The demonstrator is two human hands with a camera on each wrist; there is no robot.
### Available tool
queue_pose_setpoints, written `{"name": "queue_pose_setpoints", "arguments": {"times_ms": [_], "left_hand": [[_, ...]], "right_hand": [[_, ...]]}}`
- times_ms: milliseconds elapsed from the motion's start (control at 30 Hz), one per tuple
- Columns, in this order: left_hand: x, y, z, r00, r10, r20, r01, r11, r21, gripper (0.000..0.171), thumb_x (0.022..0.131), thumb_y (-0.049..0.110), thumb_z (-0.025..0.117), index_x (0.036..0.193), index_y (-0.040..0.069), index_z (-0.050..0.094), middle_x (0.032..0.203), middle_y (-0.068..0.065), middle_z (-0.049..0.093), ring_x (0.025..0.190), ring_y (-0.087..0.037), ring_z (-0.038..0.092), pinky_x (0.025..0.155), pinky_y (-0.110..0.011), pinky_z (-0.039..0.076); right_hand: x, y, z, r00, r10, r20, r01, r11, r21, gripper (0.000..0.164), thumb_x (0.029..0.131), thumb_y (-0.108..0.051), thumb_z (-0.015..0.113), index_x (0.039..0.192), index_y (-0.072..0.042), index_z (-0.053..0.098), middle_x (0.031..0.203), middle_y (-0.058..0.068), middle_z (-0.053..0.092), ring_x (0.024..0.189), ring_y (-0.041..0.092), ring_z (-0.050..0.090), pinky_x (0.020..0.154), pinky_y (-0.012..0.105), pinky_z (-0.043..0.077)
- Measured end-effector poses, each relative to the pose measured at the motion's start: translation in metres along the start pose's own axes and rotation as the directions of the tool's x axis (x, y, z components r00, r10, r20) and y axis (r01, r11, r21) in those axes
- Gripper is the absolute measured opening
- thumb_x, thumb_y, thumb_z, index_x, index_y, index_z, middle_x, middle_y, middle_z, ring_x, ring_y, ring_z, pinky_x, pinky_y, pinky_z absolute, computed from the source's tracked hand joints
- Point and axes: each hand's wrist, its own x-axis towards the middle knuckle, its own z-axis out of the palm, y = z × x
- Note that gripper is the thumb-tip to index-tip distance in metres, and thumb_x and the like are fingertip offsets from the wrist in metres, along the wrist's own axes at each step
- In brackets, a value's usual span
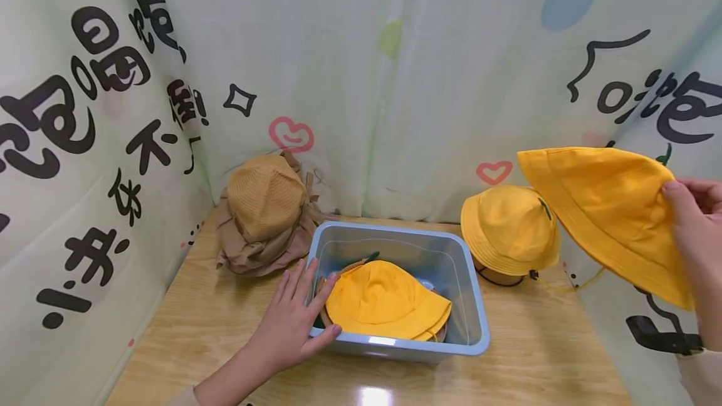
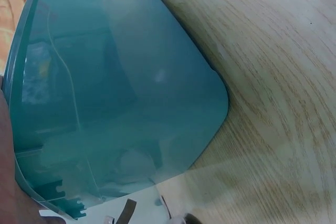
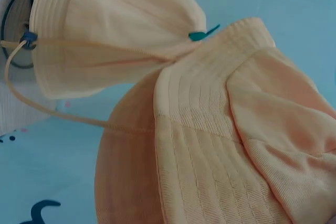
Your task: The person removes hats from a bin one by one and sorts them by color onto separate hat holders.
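Observation:
My right hand (image 1: 699, 224) pinches a yellow bucket hat (image 1: 609, 205) by its crown, holding it up at the right. In the right wrist view its stitched brim (image 3: 202, 114) and a thin chin cord (image 3: 63, 115) show. My left hand (image 1: 290, 321) rests with spread, fairly straight fingers on the left rim of a blue plastic bin (image 1: 479, 324). Inside that bin lies another yellow hat (image 1: 378, 296), over things that are mostly hidden. Only the bin's outer wall (image 2: 121, 87) and an edge of the hand show in the left wrist view.
Behind the raised hat, a yellow hat (image 1: 507, 227) sits on a round stand on the wooden table (image 1: 536, 356). At the back left is a tan woven hat (image 1: 265, 196) on top of brown cloth (image 1: 242, 252). A printed curtain (image 1: 350, 80) encloses the table's back and sides.

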Motion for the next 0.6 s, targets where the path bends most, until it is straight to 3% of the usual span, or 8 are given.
{"name": "queue_pose_setpoints", "arguments": {"times_ms": [100,233,367,600], "left_hand": [[0.001,0.000,-0.001,1.000,0.003,-0.003,-0.003,1.000,0.000,0.079,0.096,0.069,0.040,0.159,0.022,0.028,0.163,-0.022,0.021,0.149,-0.042,0.022,0.112,-0.066,0.028],[0.002,0.001,-0.001,1.000,0.008,-0.008,-0.008,1.000,-0.006,0.079,0.096,0.068,0.041,0.159,0.022,0.028,0.163,-0.023,0.021,0.149,-0.044,0.023,0.112,-0.066,0.028],[0.002,0.001,-0.001,1.000,0.008,-0.008,-0.008,1.000,-0.007,0.079,0.097,0.068,0.040,0.159,0.023,0.027,0.163,-0.023,0.021,0.148,-0.044,0.023,0.112,-0.065,0.029],[0.000,0.002,0.000,1.000,0.007,-0.012,-0.007,1.000,-0.008,0.079,0.096,0.068,0.041,0.159,0.024,0.026,0.163,-0.023,0.021,0.149,-0.042,0.024,0.112,-0.066,0.028]], "right_hand": [[0.001,-0.005,0.004,0.999,0.003,0.034,-0.004,1.000,0.015,0.011,0.098,-0.049,0.055,0.107,-0.044,0.051,0.097,-0.021,0.046,0.080,0.001,0.045,0.061,0.004,0.038],[0.004,-0.014,0.012,0.998,-0.005,0.056,-0.003,0.990,0.138,0.016,0.095,-0.045,0.061,0.107,-0.035,0.059,0.098,-0.015,0.050,0.082,0.003,0.049,0.062,0.004,0.042],[0.005,-0.023,0.021,0.998,-0.012,0.062,-0.007,0.956,0.293,0.019,0.093,-0.038,0.068,0.106,-0.024,0.064,0.098,-0.008,0.053,0.083,0.005,0.052,0.063,0.005,0.045],[0.001,-0.033,0.029,0.999,0.004,0.051,-0.024,0.923,0.385,0.022,0.091,-0.036,0.071,0.104,-0.019,0.066,0.098,-0.005,0.053,0.084,0.007,0.051,0.064,0.006,0.046]]}}
